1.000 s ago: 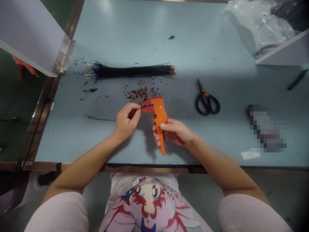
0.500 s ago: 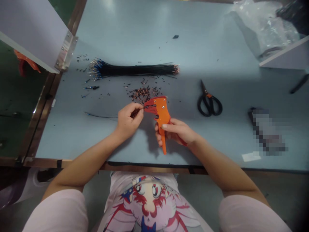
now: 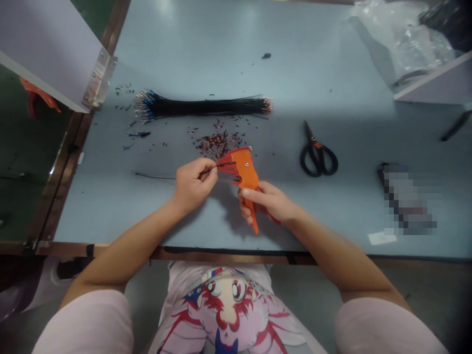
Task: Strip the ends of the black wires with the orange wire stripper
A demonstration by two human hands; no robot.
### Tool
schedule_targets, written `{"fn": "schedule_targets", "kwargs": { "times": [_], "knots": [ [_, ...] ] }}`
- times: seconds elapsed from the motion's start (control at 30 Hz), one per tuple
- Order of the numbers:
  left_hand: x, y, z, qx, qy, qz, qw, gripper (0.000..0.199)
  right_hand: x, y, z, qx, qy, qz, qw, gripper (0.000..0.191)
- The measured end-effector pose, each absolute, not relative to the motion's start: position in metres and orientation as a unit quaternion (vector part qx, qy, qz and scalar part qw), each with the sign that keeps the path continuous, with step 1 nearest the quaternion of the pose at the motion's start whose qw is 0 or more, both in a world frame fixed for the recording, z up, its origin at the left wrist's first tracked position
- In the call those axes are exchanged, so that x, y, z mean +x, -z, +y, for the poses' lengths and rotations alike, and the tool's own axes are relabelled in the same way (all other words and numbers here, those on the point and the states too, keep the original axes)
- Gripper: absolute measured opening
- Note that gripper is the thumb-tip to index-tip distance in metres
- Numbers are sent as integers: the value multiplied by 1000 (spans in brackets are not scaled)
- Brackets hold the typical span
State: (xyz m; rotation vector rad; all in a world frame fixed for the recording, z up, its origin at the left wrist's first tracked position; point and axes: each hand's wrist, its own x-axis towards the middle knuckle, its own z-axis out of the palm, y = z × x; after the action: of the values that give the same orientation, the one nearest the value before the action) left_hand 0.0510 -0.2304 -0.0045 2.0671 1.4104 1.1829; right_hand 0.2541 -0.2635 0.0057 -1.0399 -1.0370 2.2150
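Between its fingertips my left hand (image 3: 195,181) pinches a thin black wire (image 3: 157,177), whose blue-tipped end trails to the left over the table. The wire's other end reaches the red jaws of an orange wire stripper (image 3: 246,169); how deep it sits in them I cannot tell. My right hand (image 3: 267,201) is wrapped round the stripper's handles, thumb across the front. Just beyond the jaws lies a heap of cut black and copper scraps (image 3: 214,142). Farther back a long bundle of black wires (image 3: 206,107) rests sideways, blue and metal terminals left, bare copper right.
Black-handled scissors (image 3: 319,155) lie to the right, with a blurred-out object (image 3: 407,199) beyond them. Clear plastic bags (image 3: 409,37) sit at the back right. A few loose terminals (image 3: 138,134) lie at the left. Upright panels (image 3: 51,44) flank the table.
The stripper has tilted slightly, its handle end swinging right. My left hand has shifted a little left with the wire, staying near the jaws.
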Motion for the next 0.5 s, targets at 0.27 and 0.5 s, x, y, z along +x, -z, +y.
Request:
{"fn": "schedule_targets", "kwargs": {
  "times": [0.27, 0.5],
  "knots": [
    [53, 7, -228, 716, -420, 521, 200, 7, 250, -4, -261, -369, -833, -302, 281, 37],
    [54, 5, -230, 705, -404, 539, 224, 6, 250, 0, -258, -392, -829, -284, 280, 37]
  ]
}}
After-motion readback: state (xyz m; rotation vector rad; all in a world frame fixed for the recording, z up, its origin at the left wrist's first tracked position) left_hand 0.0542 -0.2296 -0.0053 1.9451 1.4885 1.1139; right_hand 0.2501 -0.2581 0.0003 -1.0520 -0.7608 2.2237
